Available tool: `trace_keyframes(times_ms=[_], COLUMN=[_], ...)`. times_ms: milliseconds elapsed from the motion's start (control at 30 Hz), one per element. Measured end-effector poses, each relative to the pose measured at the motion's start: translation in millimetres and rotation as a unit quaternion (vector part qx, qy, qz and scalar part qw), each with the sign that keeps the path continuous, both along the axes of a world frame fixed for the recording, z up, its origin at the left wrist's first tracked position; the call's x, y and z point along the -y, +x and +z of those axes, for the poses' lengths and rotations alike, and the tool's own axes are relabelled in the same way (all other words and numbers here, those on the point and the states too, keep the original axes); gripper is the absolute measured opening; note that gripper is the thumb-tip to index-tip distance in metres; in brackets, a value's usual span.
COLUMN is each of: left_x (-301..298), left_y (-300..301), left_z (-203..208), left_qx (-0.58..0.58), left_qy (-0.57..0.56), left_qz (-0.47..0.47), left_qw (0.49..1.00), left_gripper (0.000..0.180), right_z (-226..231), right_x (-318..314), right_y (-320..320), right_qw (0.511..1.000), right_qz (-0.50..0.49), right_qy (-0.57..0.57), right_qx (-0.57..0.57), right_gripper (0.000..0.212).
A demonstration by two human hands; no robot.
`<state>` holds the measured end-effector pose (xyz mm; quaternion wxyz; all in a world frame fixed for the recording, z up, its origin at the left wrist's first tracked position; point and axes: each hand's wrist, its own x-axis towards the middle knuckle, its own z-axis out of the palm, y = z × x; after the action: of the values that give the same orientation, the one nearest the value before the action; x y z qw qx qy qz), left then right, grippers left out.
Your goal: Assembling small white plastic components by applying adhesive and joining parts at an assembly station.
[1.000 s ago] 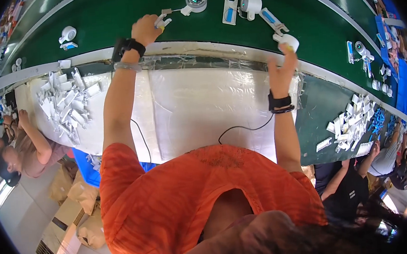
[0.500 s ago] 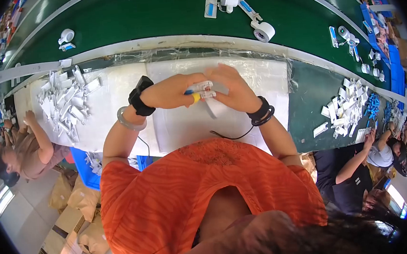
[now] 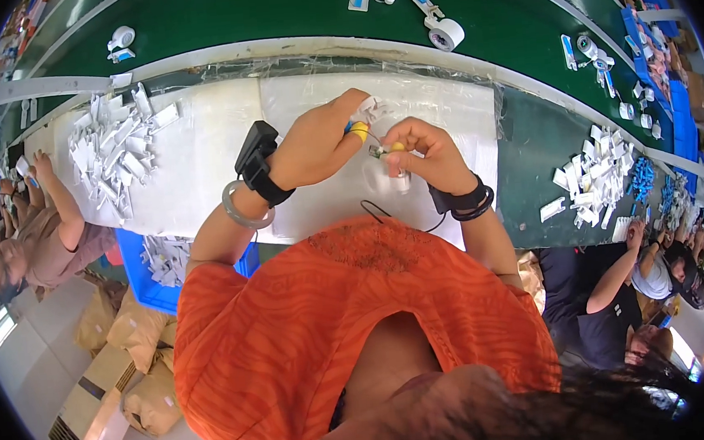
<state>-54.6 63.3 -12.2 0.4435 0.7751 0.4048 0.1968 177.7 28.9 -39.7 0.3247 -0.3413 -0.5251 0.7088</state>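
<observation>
My left hand (image 3: 321,144) is closed around a white plastic part (image 3: 373,109) with a bit of blue beside it; its thumb tip is wrapped in yellow. A thin dark wire runs from there toward my right hand (image 3: 434,160). Those fingers pinch a small connector-like piece (image 3: 377,150), too small to make out fully, and a yellow covering shows on one fingertip. Below the right fingers is a whitish, shiny piece (image 3: 399,181), partly hidden; whether it is held I cannot tell. Both hands are over the white-covered table (image 3: 293,96), close together but apart.
White plastic parts (image 3: 119,151) are heaped at left, more white parts (image 3: 592,174) at right beside small blue pieces (image 3: 641,179). Beyond the table edge, a green conveyor (image 3: 254,21) carries round white units (image 3: 445,34). A blue bin (image 3: 145,273) stands lower left. Co-workers sit on both sides.
My hands, earlier together around the white part, have separated. The right hand has come down and now pinches the small piece, with a wire showing between the hands.
</observation>
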Motion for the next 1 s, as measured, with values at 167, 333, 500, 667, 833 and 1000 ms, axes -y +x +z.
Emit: trace_keyframes(times_ms=[167,333,500,667,833,1000], left_x=[7.5,15.6,27.1,32.8,36.3,38.1], left_y=[4.0,2.3,19.3,27.8,32.4,33.0], left_z=[7.7,-5.3,-20.7,-21.3,-14.4,-7.3], left_qx=[0.018,0.209,0.299,0.306,0.269,0.257], left_qy=[-0.020,-0.293,-0.294,-0.286,-0.278,-0.277], left_qz=[0.025,0.066,0.160,0.184,0.159,0.140], left_qw=[0.999,0.931,0.894,0.889,0.908,0.915], left_gripper=[0.039,0.034,0.030,0.030,0.037,0.040], right_z=[-2.9,-4.9,0.9,-0.5,-0.5,-2.3], right_x=[6.6,19.8,19.4,20.5,17.2,15.4], right_y=[-5.8,-15.1,-18.9,-14.3,-13.5,-13.5], right_qw=[0.982,0.910,0.880,0.861,0.850,0.818], right_qz=[-0.018,-0.193,-0.292,-0.284,-0.240,-0.262], right_qy=[0.086,0.237,0.288,0.333,0.400,0.448], right_qx=[0.165,0.279,0.240,0.260,0.244,0.250], right_gripper=[0.010,0.012,0.016,0.017,0.018,0.023])
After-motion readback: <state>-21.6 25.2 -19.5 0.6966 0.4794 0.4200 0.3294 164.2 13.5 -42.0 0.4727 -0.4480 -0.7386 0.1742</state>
